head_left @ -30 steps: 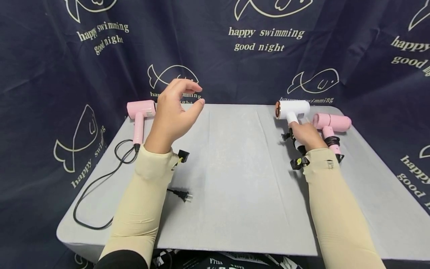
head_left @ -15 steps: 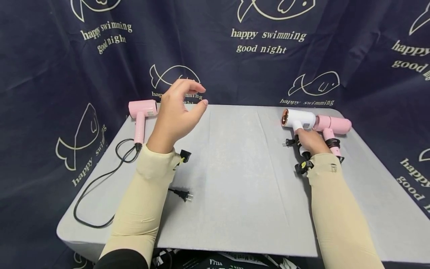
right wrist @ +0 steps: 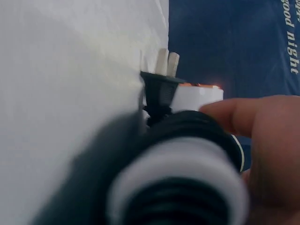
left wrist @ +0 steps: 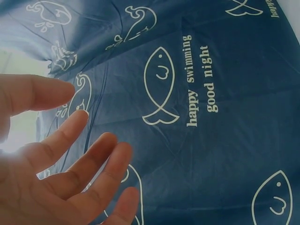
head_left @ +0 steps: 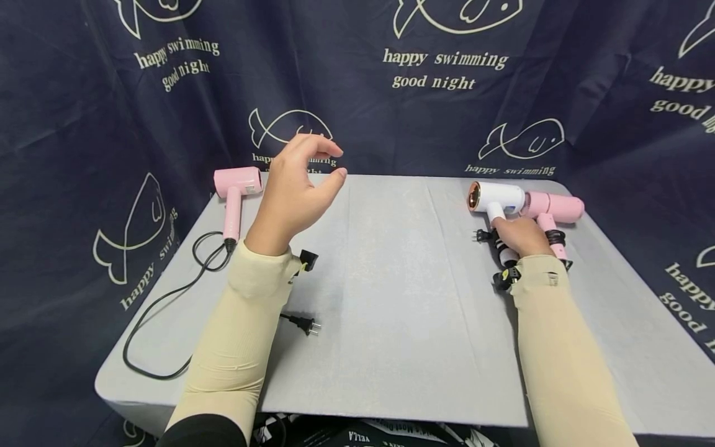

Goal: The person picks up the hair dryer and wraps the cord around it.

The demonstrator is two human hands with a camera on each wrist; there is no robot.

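At the right of the table, my right hand (head_left: pixel 524 237) holds the handle of a white hair dryer (head_left: pixel 505 197) with a copper-coloured nozzle ring. A black cord is wound round that handle, and its two-pin plug (right wrist: pixel 160 91) sticks out close to the tabletop in the right wrist view. One finger (right wrist: pixel 234 112) shows at the handle there; most of the grip is hidden. A pink hair dryer (head_left: pixel 561 208) lies just right of the white one, cord wrapped on its handle. My left hand (head_left: pixel 298 198) hovers in the air, fingers loosely bent, holding nothing.
Another pink hair dryer (head_left: pixel 240 181) lies at the back left of the grey-covered table (head_left: pixel 391 298). Its black cord (head_left: pixel 162 298) loops toward the front left, and a plug (head_left: pixel 307 325) lies beyond my left forearm. Dark blue printed curtains (head_left: pixel 357 112) surround the table.
The white hair dryer has come down and to the right in my right hand, close beside the pink one; over the last half second it barely moves. My left hand keeps its pose.
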